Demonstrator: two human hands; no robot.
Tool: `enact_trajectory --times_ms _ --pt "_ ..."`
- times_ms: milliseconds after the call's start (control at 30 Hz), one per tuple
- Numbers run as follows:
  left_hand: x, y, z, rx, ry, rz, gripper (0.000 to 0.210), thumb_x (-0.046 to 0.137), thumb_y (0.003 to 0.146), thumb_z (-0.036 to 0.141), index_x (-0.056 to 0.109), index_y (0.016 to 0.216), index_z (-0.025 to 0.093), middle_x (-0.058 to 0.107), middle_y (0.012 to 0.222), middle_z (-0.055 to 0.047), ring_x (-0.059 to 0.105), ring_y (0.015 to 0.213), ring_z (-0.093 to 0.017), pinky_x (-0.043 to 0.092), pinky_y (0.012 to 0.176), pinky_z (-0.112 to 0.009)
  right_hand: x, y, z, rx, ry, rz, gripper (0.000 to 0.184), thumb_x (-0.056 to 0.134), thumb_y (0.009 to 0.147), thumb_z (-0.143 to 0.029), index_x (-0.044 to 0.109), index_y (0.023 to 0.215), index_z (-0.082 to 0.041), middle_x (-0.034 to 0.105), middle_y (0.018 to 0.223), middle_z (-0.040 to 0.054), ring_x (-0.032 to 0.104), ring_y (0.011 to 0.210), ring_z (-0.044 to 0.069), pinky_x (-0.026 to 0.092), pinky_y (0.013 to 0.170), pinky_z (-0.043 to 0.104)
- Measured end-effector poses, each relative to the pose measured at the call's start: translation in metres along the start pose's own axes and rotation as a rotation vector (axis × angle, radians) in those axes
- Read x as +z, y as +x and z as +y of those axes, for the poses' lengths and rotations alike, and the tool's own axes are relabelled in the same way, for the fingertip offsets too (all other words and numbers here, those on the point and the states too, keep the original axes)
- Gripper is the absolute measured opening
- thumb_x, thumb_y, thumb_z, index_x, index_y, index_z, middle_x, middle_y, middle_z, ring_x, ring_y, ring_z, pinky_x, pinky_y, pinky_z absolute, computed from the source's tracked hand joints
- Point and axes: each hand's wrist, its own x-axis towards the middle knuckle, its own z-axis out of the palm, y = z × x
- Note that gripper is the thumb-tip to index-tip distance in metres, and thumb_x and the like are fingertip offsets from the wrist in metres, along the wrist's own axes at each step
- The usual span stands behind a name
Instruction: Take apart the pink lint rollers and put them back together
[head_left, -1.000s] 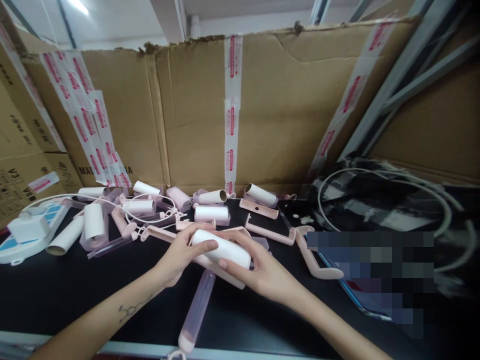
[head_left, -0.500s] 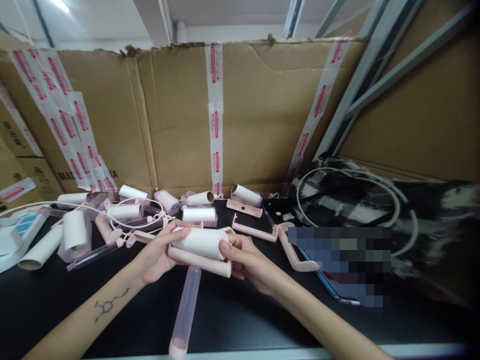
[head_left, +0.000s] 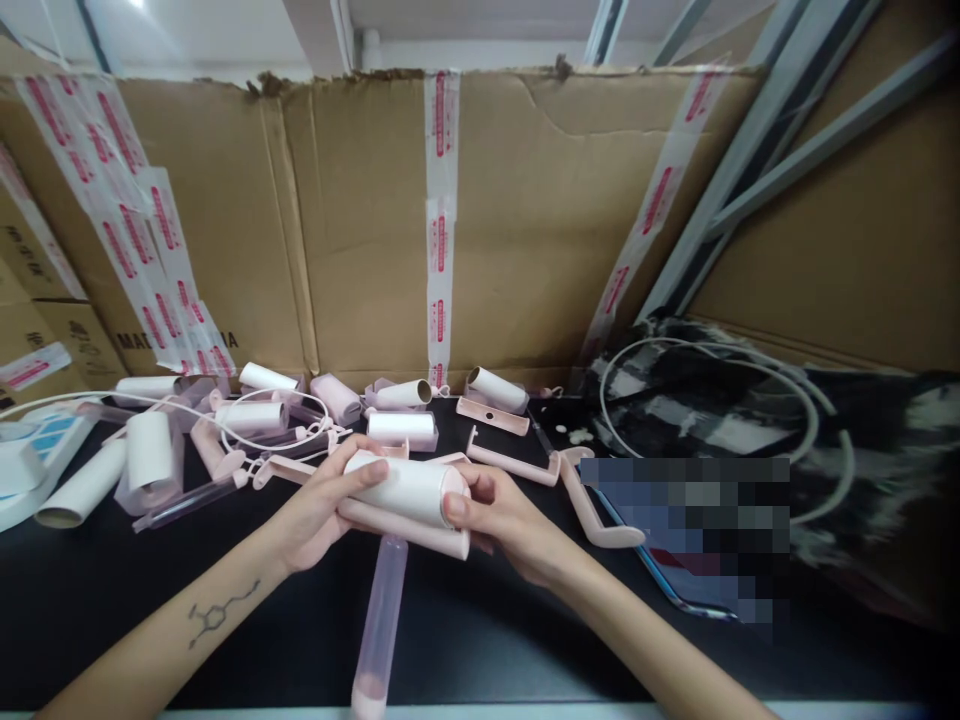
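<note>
Held level between both hands is a lint roller, made up of a white paper roll (head_left: 401, 490) and a pale pink plastic frame (head_left: 420, 536) along its near side. My left hand (head_left: 334, 500) is closed round the roll's left end, thumb on top. At the other end, my right hand (head_left: 499, 515) grips the roll and a pink end piece, with its thumb pressed on the roll's edge. Down from the frame's underside runs a translucent purple handle (head_left: 381, 615) with a pink tip. The fingers beneath the roll are partly hidden.
Several white rolls in purple covers (head_left: 150, 460) and pink frame parts (head_left: 510, 460) lie along the back of the black table. To the right are a phone (head_left: 667, 580), a pink bracket (head_left: 592, 505) and a white cable loop (head_left: 709, 345). A cardboard wall (head_left: 367, 240) stands behind.
The lint roller and both hands sit slightly farther right and lower in the view, which has itself shifted a little. Both hands keep hold of the lint roller.
</note>
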Motion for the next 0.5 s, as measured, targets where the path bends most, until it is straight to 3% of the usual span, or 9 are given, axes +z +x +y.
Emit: enact_trajectory --times_ms 100,167,300,400,500 --pt "0.005 -0.003 0.001 0.153 0.039 0.102 0.033 0.072 0.068 0.028 0.053 0.096 0.024 0.058 0.085 0.002 0.057 0.075 -0.013 0.046 0.060 -0.018 0.005 -0.002 -0.001 0.013 0.121 0.064 0.042 0.070 0.065 -0.053 0.050 0.075 -0.017 0.044 0.066 -0.0033 0.035 0.049 0.006 0.028 0.038 0.017" --pt "0.007 -0.003 0.001 0.178 0.036 0.107 0.033 0.070 0.071 0.029 0.054 0.099 0.023 0.059 0.091 0.000 0.057 0.082 -0.014 0.045 0.067 -0.020 0.009 -0.004 -0.002 0.005 0.196 0.104 0.038 0.065 0.071 -0.052 0.050 0.081 -0.019 0.044 0.069 -0.0033 0.034 0.051 0.006 0.028 0.038 0.016" --pt "0.003 -0.002 0.005 0.029 0.102 -0.062 0.025 0.070 0.070 0.027 0.051 0.086 0.021 0.059 0.104 -0.002 0.056 0.092 -0.018 0.043 0.073 -0.025 0.005 -0.007 -0.008 0.038 0.243 0.085 0.034 0.064 0.073 -0.049 0.049 0.080 -0.019 0.040 0.066 -0.0044 0.031 0.049 0.006 0.023 0.038 0.015" --pt "-0.008 -0.001 0.014 -0.060 0.252 -0.205 0.033 0.073 0.064 0.026 0.047 0.083 0.021 0.059 0.097 -0.001 0.057 0.085 -0.017 0.041 0.066 -0.023 -0.002 -0.007 -0.008 0.093 0.245 -0.086 0.036 0.065 0.070 -0.049 0.051 0.081 -0.018 0.040 0.065 -0.0041 0.030 0.049 0.005 0.020 0.038 0.016" --pt "-0.013 -0.004 0.020 -0.140 0.409 -0.448 0.049 0.077 0.056 0.032 0.045 0.091 0.021 0.057 0.089 0.000 0.055 0.081 -0.017 0.040 0.063 -0.022 -0.001 -0.005 -0.003 0.143 0.213 -0.278 0.042 0.068 0.067 -0.049 0.051 0.086 -0.016 0.042 0.067 -0.0032 0.032 0.050 0.005 0.020 0.040 0.016"
